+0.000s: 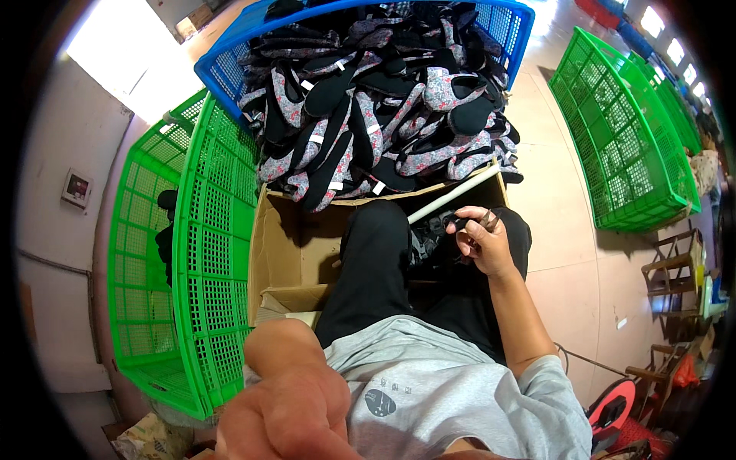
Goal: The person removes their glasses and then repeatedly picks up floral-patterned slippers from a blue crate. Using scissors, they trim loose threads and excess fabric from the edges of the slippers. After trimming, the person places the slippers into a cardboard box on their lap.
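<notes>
My right hand (483, 241) is above my right knee, its fingers closed round a small dark metal tool (491, 221) that looks like thread snips. Something black shows at its fingertips, too small to name. Close to the camera at the lower left is my left hand (287, 414), raised and bent back toward me; its fingers are not clearly visible. Ahead of my knees, floral cloth shoes (448, 88) with black soles lie in a large heap, several with small white tags. The heap fills a blue plastic crate (222, 65) and spills over its near side.
An open cardboard box (280, 245) stands around my legs, with a white pole (452, 195) slanting across it. Tall green crates (218, 253) stand close on my left. Another green crate (613, 130) is on the tiled floor at right, near wooden stools (675, 264).
</notes>
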`<state>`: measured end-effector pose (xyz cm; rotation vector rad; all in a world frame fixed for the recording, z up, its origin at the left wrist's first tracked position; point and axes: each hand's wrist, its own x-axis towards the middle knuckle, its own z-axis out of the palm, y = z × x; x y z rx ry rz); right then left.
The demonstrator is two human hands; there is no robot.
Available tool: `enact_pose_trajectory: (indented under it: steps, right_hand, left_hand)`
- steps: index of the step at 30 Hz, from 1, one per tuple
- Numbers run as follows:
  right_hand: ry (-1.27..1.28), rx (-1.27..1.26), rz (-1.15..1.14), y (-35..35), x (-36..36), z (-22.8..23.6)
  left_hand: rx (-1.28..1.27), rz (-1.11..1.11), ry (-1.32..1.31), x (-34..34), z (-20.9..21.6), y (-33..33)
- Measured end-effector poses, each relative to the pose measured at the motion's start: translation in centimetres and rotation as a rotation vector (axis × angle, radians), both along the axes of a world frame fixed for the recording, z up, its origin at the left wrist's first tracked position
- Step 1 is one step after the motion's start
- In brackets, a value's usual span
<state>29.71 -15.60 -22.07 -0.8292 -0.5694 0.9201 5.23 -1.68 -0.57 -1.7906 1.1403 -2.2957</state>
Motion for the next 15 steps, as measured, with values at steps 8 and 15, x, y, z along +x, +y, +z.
enact_pose_trajectory:
  steps: [8, 15]
  right_hand:
    - [0.012, -0.024, 0.013, -0.5, -0.2, -0.4]
    - [0.01, -0.024, 0.058, 0.0, -0.3, -0.5]
  left_hand:
    - [-0.04, -0.447, 0.652, -0.2, 1.3, 0.1]
    - [-0.057, -0.433, 0.339, 1.0, -0.1, -0.3]
